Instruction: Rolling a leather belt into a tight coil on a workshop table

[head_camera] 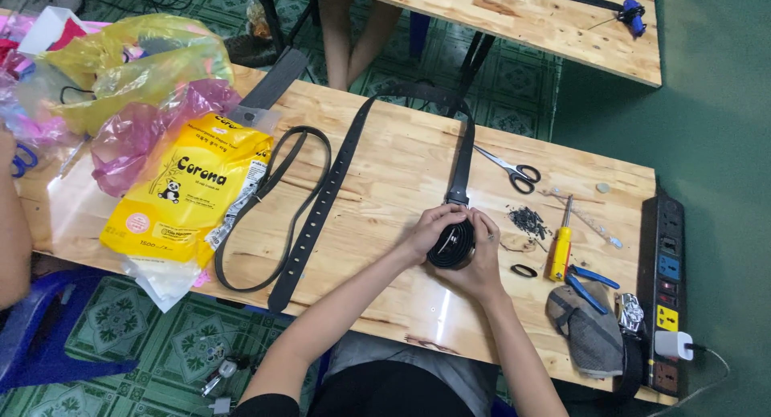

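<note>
Pale pine worktable, centre frame: left hand and right hand are clamping fingers around a half-rolled black leather belt; a loosening grip could be letting the coil spring open toward steel scissors.

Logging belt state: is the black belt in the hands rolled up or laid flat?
Partly rolled. One end of the black belt is coiled between the left hand and right hand; the rest loops flat across the wooden table.

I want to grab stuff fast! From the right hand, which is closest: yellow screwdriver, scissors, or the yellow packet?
From the right hand:
1. Yellow screwdriver, just to its right.
2. Scissors, farther up the table.
3. Yellow packet, far across on the left.
</note>
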